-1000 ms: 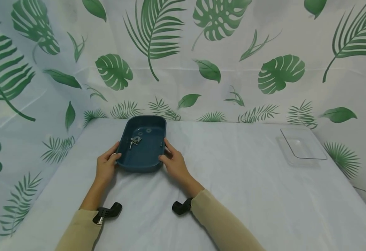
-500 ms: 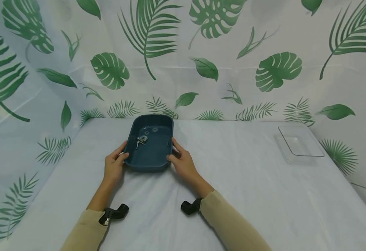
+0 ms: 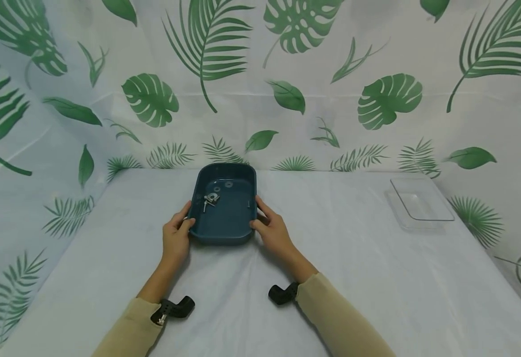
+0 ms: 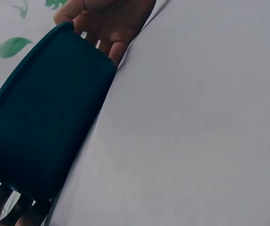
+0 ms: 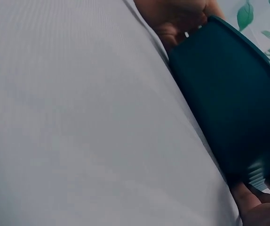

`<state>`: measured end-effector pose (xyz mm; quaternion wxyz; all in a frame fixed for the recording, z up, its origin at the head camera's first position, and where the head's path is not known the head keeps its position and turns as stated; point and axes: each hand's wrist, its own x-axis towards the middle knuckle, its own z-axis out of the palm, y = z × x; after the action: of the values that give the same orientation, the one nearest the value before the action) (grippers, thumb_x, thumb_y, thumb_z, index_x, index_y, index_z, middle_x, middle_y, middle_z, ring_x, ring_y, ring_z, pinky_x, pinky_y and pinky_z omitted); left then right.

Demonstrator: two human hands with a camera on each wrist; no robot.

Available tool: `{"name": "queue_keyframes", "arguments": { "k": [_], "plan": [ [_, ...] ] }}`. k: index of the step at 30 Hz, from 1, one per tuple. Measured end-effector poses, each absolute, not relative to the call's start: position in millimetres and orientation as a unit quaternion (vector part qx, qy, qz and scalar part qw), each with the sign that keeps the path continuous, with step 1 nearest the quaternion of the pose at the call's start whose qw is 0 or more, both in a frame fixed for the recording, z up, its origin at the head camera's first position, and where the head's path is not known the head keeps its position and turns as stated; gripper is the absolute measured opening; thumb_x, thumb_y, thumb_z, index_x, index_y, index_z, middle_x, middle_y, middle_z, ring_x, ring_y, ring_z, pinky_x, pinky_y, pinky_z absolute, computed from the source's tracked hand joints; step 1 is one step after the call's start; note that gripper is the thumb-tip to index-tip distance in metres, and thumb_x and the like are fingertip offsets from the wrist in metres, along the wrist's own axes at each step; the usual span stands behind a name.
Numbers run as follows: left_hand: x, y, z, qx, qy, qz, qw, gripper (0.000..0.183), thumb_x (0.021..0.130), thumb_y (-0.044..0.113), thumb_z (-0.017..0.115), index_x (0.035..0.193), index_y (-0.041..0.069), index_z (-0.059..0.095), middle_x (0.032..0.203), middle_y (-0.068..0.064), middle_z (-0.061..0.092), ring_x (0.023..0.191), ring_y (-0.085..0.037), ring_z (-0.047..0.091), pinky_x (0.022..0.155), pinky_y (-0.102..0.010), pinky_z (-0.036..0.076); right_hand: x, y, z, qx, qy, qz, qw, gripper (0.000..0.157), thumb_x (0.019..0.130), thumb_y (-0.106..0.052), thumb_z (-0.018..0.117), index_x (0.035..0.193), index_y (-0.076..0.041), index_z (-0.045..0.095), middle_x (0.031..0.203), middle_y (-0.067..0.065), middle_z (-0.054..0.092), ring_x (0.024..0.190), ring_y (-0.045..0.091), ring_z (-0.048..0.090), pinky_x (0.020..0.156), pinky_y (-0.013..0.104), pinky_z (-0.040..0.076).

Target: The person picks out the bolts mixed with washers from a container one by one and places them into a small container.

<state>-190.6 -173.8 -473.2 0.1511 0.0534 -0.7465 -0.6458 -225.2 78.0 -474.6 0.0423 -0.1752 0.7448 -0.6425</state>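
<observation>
A dark blue rectangular tray is held between my two hands at the back of the table, left of centre in the head view. My left hand grips its left side, thumb on the rim. On the opposite side, my right hand holds it the same way. Inside lie a small cluster of metal hardware, some of it screw-like, and a washer-like ring. Both wrist views show the tray's outer front wall, with fingers curled under and around its ends; its contents are hidden there.
A clear, see-through container with a dark-looking rim line stands at the right back of the table. White cloth covers the tabletop. A leaf-patterned curtain rises along the back and both sides.
Both hands have shifted the tray to the right across the table, their hold on it unchanged. The head view has turned slightly to the right. The hardware stays in the tray.
</observation>
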Motion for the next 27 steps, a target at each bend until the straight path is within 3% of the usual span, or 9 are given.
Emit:
{"name": "queue_keyframes", "arguments": {
  "k": [3, 9, 19, 23, 27],
  "plan": [
    [-191, -166, -474, 0.049, -0.747, -0.645, 0.153, 0.048, 0.1, 0.002, 0.053, 0.148, 0.005, 0.05, 0.139, -0.025, 0.058, 0.137, -0.029, 0.051, 0.093, -0.002, 0.04, -225, 86, -474, -0.17, 0.748, -0.64, 0.041, 0.073, 0.094, -0.002, 0.055, 0.161, -0.014, 0.028, 0.167, 0.007, 0.03, 0.145, 0.035, 0.044, 0.11, 0.042, 0.046],
    [-193, -149, -479, 0.034, -0.748, -0.645, 0.152, 0.049, 0.1, 0.001, 0.052, 0.149, 0.005, 0.048, 0.137, -0.026, 0.058, 0.134, -0.032, 0.052, 0.092, -0.002, 0.041, -225, 104, -472, -0.159, 0.755, -0.634, 0.047, 0.073, 0.095, -0.002, 0.054, 0.161, -0.018, 0.029, 0.167, 0.004, 0.031, 0.146, 0.033, 0.043, 0.106, 0.038, 0.049],
    [-196, -126, -479, -0.013, -0.76, -0.638, 0.119, 0.058, 0.096, -0.002, 0.052, 0.153, 0.005, 0.042, 0.135, -0.025, 0.054, 0.133, -0.038, 0.055, 0.094, -0.007, 0.044, -226, 138, -469, -0.148, 0.747, -0.644, 0.07, 0.071, 0.096, -0.002, 0.052, 0.161, -0.021, 0.03, 0.168, 0.004, 0.027, 0.149, 0.035, 0.038, 0.108, 0.046, 0.047],
    [-200, -118, -478, -0.035, -0.773, -0.627, 0.089, 0.063, 0.097, 0.001, 0.053, 0.157, 0.012, 0.038, 0.146, -0.019, 0.05, 0.135, -0.037, 0.054, 0.098, -0.013, 0.047, -227, 153, -467, -0.146, 0.754, -0.637, 0.066, 0.07, 0.096, -0.003, 0.052, 0.161, -0.021, 0.03, 0.168, 0.004, 0.028, 0.149, 0.037, 0.038, 0.105, 0.04, 0.05],
    [-203, -109, -478, -0.055, -0.759, -0.646, 0.058, 0.066, 0.097, 0.003, 0.054, 0.158, 0.017, 0.037, 0.155, -0.012, 0.045, 0.135, -0.036, 0.055, 0.088, -0.016, 0.053, -227, 168, -466, -0.141, 0.765, -0.625, 0.059, 0.07, 0.096, -0.003, 0.053, 0.16, -0.019, 0.031, 0.167, 0.004, 0.029, 0.148, 0.038, 0.04, 0.098, 0.028, 0.052]
  ]
}}
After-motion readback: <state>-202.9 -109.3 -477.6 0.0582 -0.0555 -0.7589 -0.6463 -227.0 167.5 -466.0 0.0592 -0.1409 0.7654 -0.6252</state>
